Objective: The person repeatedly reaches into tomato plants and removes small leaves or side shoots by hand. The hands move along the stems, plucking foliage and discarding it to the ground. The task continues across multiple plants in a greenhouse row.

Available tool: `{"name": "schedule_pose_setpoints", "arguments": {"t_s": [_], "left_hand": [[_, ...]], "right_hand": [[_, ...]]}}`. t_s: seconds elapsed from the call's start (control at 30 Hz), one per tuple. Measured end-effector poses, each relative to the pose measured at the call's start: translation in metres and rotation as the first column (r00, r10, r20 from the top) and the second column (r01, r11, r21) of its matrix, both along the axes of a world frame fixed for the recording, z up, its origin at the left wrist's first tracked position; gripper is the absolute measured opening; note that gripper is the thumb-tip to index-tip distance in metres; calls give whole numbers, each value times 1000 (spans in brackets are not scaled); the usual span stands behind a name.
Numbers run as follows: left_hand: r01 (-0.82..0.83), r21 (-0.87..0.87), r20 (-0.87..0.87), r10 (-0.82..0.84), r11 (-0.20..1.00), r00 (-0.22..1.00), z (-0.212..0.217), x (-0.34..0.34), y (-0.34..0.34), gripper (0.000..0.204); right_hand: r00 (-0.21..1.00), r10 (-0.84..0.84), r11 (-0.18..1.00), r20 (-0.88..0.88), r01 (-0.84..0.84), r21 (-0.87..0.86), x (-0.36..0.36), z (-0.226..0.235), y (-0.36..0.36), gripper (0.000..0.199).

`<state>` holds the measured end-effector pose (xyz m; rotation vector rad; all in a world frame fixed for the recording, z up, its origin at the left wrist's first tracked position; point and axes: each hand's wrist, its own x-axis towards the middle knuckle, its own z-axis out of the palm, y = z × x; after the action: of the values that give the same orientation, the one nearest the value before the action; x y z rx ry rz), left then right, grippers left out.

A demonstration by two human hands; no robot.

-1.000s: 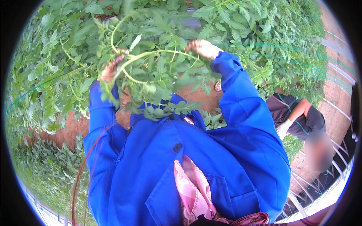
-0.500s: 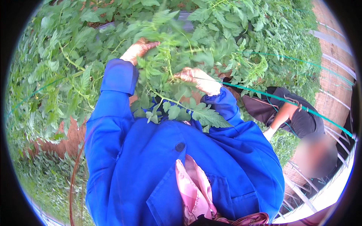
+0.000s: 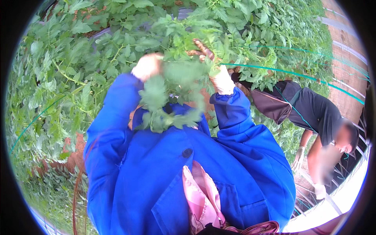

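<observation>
Reaching up into the plants with both arms, blue sleeves [image 3: 117, 129] raised in front of me. My left hand [image 3: 147, 66] sits at the upper left of a leafy shoot [image 3: 172, 98]; it is blurred, and it looks curled into a loose fist against the top of the foliage, but I cannot tell whether the fingers actually close on a stem. My right hand [image 3: 221, 80] is on the other side of the same shoot, close by, its fingers reaching upward into the leaves where a brownish stem [image 3: 201, 49] crosses; the fingertips are hidden in the greenery, so I cannot tell if they are pinching or spread.

Position of the shoot relative to the hands: it hangs between them and below them, its drooping leaves falling against my blue jacket [image 3: 188, 168] at the collar. Its upper end lies level with both hands.

A green string [image 3: 297, 74] runs rightward from near my right hand across the rows. Another person [image 3: 313, 117] in a dark top bends over at the right, well apart from my hands. A pink checked cloth [image 3: 201, 196] shows at my chest.
</observation>
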<state>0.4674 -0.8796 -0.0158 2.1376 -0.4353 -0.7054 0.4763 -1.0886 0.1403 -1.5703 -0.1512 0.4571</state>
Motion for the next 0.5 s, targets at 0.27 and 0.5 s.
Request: {"name": "schedule_pose_setpoints", "arguments": {"t_s": [0.27, 0.5], "left_hand": [[-144, -393, -178, 79, 908, 981, 16, 82, -57, 30], [-274, -588, -235, 164, 761, 958, 19, 94, -61, 28]], "right_hand": [[959, -207, 978, -195, 199, -58, -17, -104, -86, 34], [990, 122, 840, -77, -144, -523, -53, -55, -42, 33]]}}
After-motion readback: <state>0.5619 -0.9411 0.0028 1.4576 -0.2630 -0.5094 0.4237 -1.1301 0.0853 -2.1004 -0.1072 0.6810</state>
